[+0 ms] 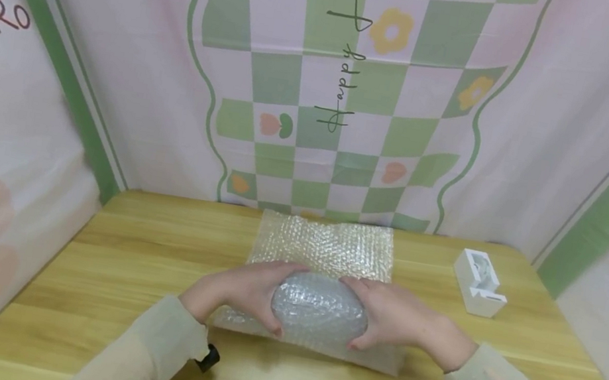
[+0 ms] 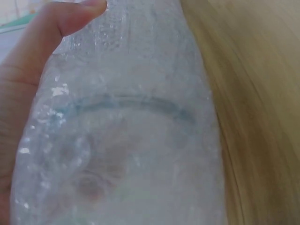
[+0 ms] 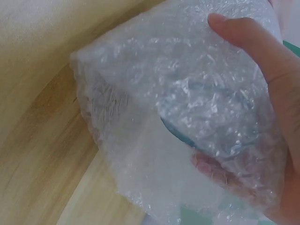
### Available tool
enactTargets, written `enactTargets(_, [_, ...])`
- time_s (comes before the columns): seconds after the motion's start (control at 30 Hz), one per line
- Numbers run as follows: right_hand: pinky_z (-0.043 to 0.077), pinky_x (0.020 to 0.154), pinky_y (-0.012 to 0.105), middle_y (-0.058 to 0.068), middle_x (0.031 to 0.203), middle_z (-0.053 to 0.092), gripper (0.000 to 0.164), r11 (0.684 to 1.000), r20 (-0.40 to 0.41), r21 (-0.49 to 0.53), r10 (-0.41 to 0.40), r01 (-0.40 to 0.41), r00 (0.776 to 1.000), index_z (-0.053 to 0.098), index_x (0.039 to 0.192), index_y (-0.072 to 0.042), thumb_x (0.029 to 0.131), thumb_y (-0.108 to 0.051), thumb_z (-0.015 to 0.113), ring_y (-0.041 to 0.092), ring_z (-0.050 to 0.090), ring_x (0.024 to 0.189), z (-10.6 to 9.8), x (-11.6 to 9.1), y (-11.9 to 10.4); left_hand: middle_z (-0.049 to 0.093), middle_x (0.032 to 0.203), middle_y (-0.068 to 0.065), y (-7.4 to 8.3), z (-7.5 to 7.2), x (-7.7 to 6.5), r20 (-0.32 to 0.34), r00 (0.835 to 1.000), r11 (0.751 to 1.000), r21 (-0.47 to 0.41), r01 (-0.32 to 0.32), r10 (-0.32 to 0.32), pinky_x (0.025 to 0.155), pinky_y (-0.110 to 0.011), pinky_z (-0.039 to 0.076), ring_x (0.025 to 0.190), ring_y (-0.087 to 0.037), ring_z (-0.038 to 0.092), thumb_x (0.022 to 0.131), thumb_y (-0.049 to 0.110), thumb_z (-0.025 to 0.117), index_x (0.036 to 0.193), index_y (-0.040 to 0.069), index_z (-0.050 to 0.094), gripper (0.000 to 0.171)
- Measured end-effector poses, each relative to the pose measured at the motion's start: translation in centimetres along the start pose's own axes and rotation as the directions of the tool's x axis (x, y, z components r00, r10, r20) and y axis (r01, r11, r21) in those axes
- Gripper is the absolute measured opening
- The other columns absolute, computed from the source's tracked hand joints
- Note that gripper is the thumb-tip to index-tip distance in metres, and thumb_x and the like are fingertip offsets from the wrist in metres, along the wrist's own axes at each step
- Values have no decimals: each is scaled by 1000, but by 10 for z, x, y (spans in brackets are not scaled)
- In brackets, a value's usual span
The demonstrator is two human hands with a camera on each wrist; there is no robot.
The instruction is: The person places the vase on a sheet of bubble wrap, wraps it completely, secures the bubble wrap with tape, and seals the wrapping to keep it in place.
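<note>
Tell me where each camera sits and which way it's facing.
Head: on the head, facing forward and down at the clear, rounded bubble-wrap bundle; left hand, right hand and beige sleeves show.
Left wrist: on that wrist, facing the bundle; the left hand shows at left.
Right wrist: on that wrist, facing the bundle's open end; the right hand shows at right.
Both wrist views share the bundle and the yellow-brown wooden table.

Clear, bubble-textured plastic wrap (image 1: pixel 331 245) gleams on a smooth, yellow-brown, wood-grain table (image 1: pixel 161 253); 2 beige cloth sleeves (image 1: pixel 158 340) and a green-and-white checked cloth backdrop (image 1: pixel 317 78) look matt.
</note>
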State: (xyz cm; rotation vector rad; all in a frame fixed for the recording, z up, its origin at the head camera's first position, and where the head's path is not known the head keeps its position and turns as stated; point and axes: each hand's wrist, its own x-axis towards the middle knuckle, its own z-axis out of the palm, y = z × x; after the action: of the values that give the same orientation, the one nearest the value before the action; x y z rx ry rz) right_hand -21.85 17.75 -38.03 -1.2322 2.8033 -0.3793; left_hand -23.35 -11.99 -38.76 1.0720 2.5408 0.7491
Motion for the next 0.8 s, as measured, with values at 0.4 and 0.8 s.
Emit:
enactTargets(0.4, [58,90,50,15,129,65,102,997,76,77,-17,11,997,48,145,5,67,-43,93,31,66,107,-2,-1,-1,50,148,-3,3,-4,-5,93,995,996,-66,53,-46,105,-43,48,125,-20,54,66,30,94,160,13,29,116])
enactTargets(0.8, [57,90,50,14,130,64,104,992,126,127,-8,-8,992,46,147,4,67,-44,92,29,65,107,-3,1,1,59,121,-2,4,-4,-8,106,990,983,-146,110,-95,88,-32,54,102,-14,60,66,31,95,152,21,29,109])
